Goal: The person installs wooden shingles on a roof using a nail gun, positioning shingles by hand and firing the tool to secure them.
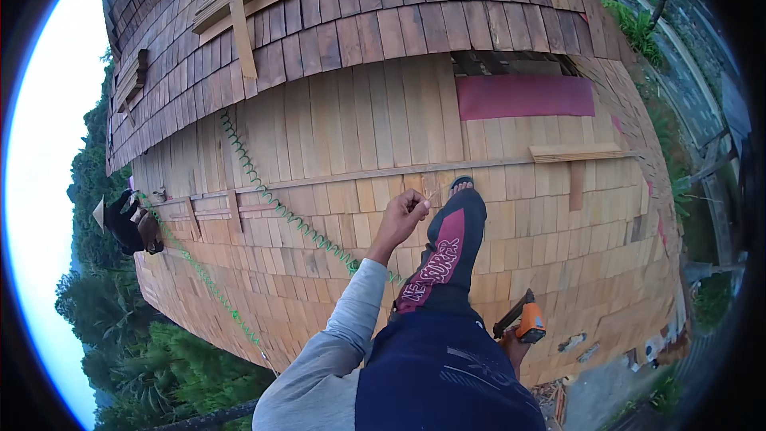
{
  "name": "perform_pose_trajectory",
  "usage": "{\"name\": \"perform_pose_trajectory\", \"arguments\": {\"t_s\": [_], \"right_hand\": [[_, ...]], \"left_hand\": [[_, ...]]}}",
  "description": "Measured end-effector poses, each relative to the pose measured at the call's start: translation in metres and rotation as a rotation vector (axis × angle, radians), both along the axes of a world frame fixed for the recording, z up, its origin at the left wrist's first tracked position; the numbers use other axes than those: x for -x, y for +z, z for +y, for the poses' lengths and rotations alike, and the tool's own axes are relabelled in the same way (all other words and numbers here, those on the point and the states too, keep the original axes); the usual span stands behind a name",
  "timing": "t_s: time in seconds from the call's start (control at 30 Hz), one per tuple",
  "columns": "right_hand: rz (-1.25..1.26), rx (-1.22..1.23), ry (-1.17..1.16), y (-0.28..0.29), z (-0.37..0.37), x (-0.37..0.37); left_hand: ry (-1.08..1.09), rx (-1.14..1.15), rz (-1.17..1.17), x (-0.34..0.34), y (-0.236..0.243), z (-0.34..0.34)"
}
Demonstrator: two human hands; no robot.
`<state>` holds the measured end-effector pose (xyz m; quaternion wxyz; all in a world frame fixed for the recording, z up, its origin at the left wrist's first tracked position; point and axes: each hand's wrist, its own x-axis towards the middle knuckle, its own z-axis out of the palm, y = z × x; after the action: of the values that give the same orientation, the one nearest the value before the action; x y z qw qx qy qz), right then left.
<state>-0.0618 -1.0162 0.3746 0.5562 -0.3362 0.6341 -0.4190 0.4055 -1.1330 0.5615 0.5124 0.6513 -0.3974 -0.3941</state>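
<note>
Trouser leg [472, 227]: you wear large capital letters [433, 271], pale-outlined, running along the dark pink panel [453, 229] toward your foot.
Navy shirt front [431, 399]: your pale print [477, 361], thin strokes and a small block, is too small to read.
Orange nail gun [532, 324]: you can make out no legible marking.

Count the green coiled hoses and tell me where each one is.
2. One green hose slants from below the upper shingles to the person's leg; the other runs from near the co-worker down the picture's left side. More may be hidden.
</note>
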Motion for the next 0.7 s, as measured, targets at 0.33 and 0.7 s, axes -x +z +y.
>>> {"name": "perform_pose_trajectory", "arguments": {"t_s": [0.33,0.7], "right_hand": [[0.096,0.043,-0.131,-0.032,-0.061,-0.007],[-0.132,-0.154,-0.386,-0.142,-0.22,-0.026]], "left_hand": [[-0.123,-0.16,-0.026,0.024,-0.006,-0.052],[-0.301,-0.19,-0.307,-0.014,-0.18,-0.352]]}}
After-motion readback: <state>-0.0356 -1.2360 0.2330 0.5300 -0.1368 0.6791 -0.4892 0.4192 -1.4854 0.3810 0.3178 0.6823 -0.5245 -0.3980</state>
